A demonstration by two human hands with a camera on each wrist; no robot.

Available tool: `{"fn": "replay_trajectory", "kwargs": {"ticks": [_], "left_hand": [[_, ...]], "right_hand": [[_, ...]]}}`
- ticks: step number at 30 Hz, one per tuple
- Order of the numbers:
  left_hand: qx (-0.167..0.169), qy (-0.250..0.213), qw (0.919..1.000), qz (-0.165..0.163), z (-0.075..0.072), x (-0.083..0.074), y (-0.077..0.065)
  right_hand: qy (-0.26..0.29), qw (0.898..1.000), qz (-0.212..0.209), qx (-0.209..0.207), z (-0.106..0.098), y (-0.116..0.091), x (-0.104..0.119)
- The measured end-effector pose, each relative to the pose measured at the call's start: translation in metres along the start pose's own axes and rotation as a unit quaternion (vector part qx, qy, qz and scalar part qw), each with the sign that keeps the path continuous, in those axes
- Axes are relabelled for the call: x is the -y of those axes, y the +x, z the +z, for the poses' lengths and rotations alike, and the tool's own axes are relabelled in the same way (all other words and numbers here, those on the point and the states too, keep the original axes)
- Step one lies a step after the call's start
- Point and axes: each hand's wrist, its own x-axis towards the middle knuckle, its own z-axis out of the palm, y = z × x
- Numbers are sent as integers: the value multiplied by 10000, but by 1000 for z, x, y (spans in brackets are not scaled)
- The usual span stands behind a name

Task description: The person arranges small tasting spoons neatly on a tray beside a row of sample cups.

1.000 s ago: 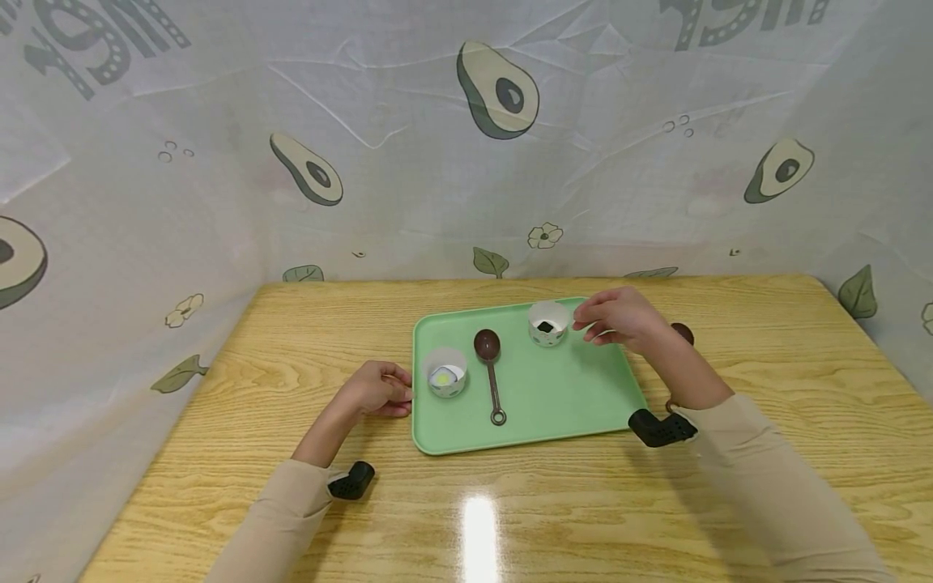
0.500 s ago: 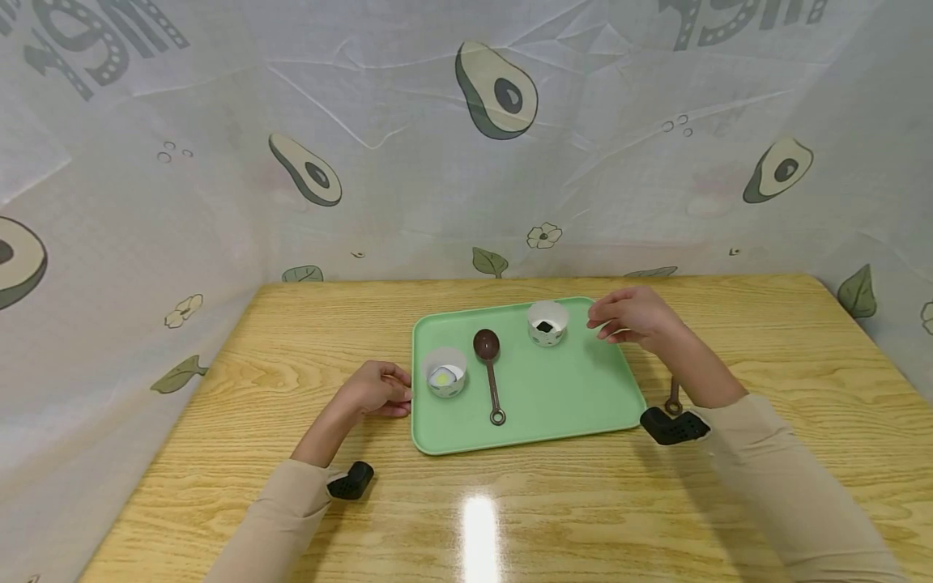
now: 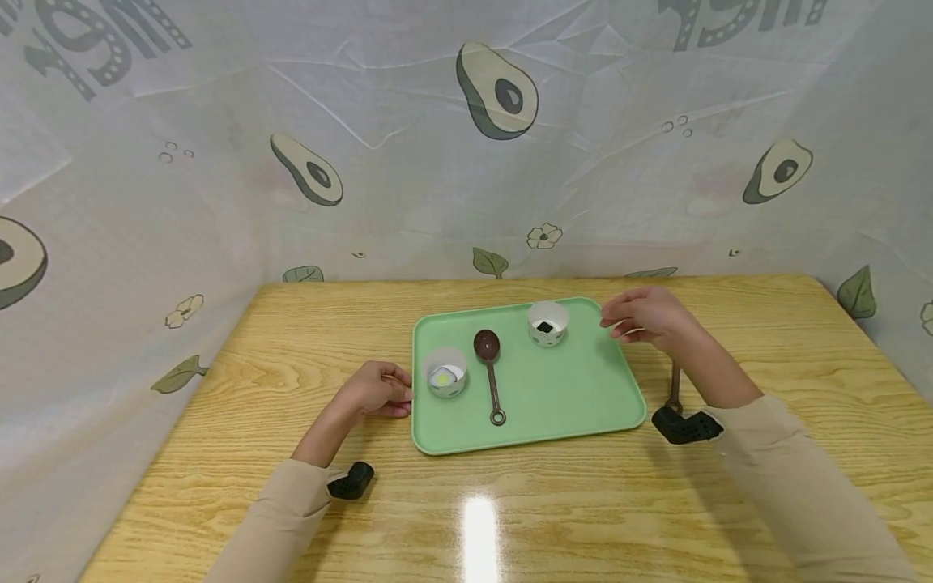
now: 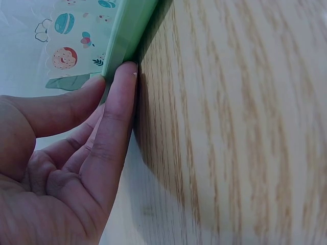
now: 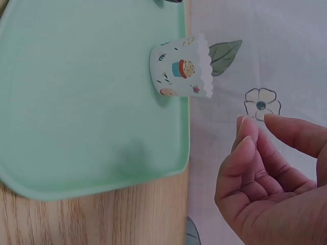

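Observation:
My left hand (image 3: 379, 390) pinches the left edge of a light green tray (image 3: 561, 397); the left wrist view has the thumb and a finger at its rim (image 4: 122, 38). Just inside that edge, a patterned paper cup (image 3: 448, 391) holds a white and yellow piece like a fried egg. Next to it lies a brown ladle (image 3: 487, 346). At the tray's back stands a second paper cup (image 3: 548, 339) with a black piece in it. Over the tray's back right corner hovers my right hand (image 3: 647, 316), loosely curled and holding nothing.
Another brown utensil with a ring-ended handle (image 3: 675, 385) lies on the wooden table (image 3: 306, 332) right of the tray, partly hidden by my right forearm. A white cloth (image 3: 408, 186) printed with avocados hangs behind the table.
My right hand has drawn away from the far cup to the right, uncovering the handle of the utensil beside the tray. The left hand and tray stay where they were.

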Motion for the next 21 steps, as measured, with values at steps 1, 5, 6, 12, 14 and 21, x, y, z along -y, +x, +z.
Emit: {"fn": "replay_trajectory", "kwargs": {"ticks": [1,5,6,12,14,21], "left_hand": [[0,-5,10000,0,0,0,0],[-7,15,10000,2,0,1,0],[-12,17,10000,2,0,1,0],[-19,30,10000,-15,0,0,0],[-24,53,10000,-21,0,0,-1],[-25,73,10000,-20,1,-2,-2]], "right_hand": [[-21,10000,-20,-7,-2,0,-1],[-99,9999,-74,-5,-9,-3,-5],[-118,9999,-69,-3,-11,-3,-7],[-66,9999,58,-71,-23,-7,-12],[-46,9999,91,-81,-27,-8,-13],[80,9998,149,-137,-40,-12,-21]]}}
